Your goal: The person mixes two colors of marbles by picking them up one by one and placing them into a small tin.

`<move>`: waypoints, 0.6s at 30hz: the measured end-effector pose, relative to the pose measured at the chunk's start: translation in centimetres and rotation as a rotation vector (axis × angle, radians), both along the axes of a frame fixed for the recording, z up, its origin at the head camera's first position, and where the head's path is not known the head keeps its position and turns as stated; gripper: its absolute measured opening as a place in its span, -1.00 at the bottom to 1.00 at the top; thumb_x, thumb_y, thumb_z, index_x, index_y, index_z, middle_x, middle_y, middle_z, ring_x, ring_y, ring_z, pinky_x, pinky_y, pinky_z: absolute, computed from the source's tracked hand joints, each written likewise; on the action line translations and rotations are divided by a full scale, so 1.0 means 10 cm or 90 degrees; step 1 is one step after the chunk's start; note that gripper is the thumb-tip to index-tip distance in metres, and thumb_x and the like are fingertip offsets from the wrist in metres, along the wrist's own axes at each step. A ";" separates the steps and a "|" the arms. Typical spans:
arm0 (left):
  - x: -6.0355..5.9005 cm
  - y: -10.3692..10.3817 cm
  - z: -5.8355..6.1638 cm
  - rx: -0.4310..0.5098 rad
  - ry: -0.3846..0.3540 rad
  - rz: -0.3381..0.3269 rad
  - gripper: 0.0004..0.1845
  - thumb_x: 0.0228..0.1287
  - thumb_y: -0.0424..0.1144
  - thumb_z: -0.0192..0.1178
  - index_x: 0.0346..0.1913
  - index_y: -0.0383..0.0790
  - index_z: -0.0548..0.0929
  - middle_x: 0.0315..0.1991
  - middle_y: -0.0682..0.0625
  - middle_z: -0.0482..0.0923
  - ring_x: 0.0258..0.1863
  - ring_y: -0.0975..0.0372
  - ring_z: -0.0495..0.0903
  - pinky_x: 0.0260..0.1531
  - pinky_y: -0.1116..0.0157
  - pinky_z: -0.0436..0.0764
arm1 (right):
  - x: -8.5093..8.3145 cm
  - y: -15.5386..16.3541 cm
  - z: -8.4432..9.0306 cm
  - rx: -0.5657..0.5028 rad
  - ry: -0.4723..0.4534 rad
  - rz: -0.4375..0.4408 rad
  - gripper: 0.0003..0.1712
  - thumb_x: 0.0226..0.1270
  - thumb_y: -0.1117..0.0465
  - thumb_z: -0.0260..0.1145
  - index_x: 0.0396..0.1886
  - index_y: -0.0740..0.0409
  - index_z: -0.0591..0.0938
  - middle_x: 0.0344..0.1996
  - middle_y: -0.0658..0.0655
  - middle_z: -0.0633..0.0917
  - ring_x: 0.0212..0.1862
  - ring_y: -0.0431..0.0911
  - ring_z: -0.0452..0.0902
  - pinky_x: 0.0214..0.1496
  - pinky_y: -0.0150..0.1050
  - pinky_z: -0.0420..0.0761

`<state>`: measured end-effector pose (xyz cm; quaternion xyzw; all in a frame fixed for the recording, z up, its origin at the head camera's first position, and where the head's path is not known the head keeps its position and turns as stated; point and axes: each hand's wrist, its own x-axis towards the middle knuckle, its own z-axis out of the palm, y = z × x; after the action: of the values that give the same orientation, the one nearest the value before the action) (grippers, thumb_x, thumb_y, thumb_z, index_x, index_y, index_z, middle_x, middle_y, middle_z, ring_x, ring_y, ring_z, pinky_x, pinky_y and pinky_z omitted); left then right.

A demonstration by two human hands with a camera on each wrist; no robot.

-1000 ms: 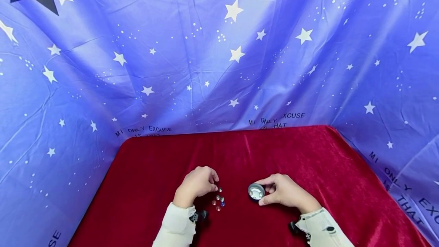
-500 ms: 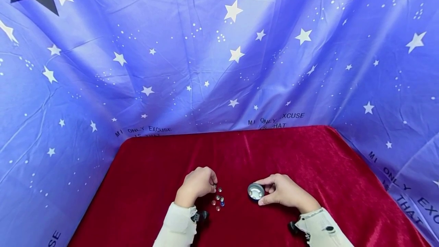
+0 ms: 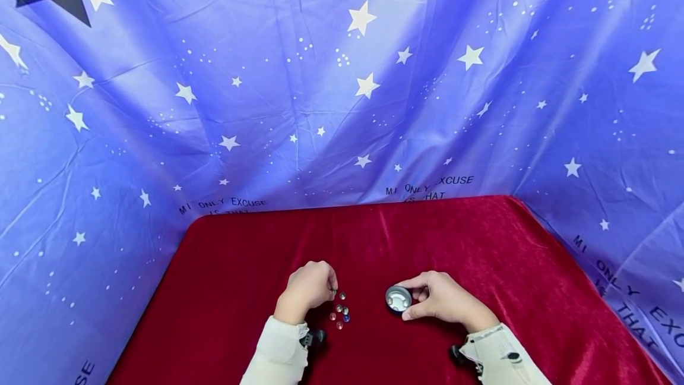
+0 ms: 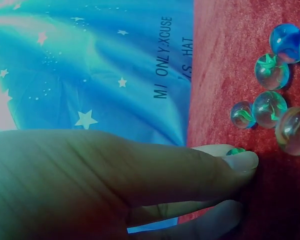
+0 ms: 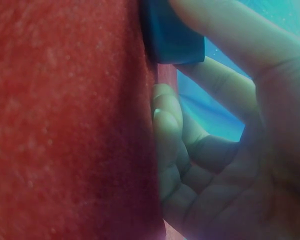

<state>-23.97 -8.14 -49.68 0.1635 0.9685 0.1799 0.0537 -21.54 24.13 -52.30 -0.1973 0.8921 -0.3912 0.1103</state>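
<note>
Loose marbles (image 4: 269,107) on cloth: five; sixth marble (image 4: 235,151) pinched; one metal dish (image 3: 398,298).

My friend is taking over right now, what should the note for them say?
Left hand: pinches one marble at its fingertips, just above the red cloth.
Right hand: holds the small metal dish, tilted toward the marbles.
Loose marbles: a small cluster lies on the cloth between the hands, close to the left fingertips.
Done: one marble seems picked up; what looks like one already shows inside the dish.
Left: likely the pinched marble and the loose ones into the dish.
</note>
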 end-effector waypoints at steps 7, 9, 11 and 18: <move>-0.01 -0.01 -0.01 0.001 0.002 0.000 -0.75 -0.02 -0.32 0.55 -0.55 0.11 0.69 -0.59 0.29 0.54 -0.52 0.36 0.50 -0.48 0.21 0.51 | 0.00 0.00 0.00 0.005 0.002 -0.003 -0.37 -0.14 -0.05 0.74 0.06 -0.21 0.80 -0.52 -0.06 0.56 -0.49 -0.32 0.40 -0.42 -0.39 0.49; -0.01 -0.01 -0.01 0.001 0.000 0.000 -0.76 -0.02 -0.32 0.55 -0.55 0.10 0.70 -0.58 0.29 0.56 -0.51 0.35 0.51 -0.47 0.20 0.52 | 0.00 0.00 0.00 0.007 0.003 -0.003 -0.37 -0.15 -0.05 0.74 0.06 -0.23 0.80 -0.53 -0.07 0.54 -0.50 -0.33 0.39 -0.42 -0.39 0.49; -0.01 -0.01 -0.01 0.000 -0.003 0.002 -0.77 -0.01 -0.31 0.55 -0.55 0.08 0.70 -0.57 0.28 0.57 -0.50 0.34 0.51 -0.47 0.20 0.53 | 0.00 0.00 -0.01 0.008 0.004 0.000 -0.37 -0.14 -0.06 0.74 0.06 -0.23 0.80 -0.53 -0.08 0.53 -0.51 -0.34 0.38 -0.42 -0.39 0.49; -0.02 0.00 0.00 -0.008 -0.007 0.002 -0.80 0.01 -0.28 0.55 -0.53 0.06 0.72 -0.51 0.25 0.61 -0.47 0.31 0.54 -0.46 0.18 0.54 | 0.00 0.00 -0.01 0.011 0.010 0.003 -0.38 -0.13 -0.07 0.73 0.05 -0.24 0.80 -0.52 -0.07 0.54 -0.50 -0.33 0.38 -0.42 -0.38 0.49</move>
<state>-24.14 -8.17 -49.72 0.1604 0.9696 0.1746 0.0602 -21.50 24.15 -52.36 -0.2017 0.8956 -0.3820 0.1059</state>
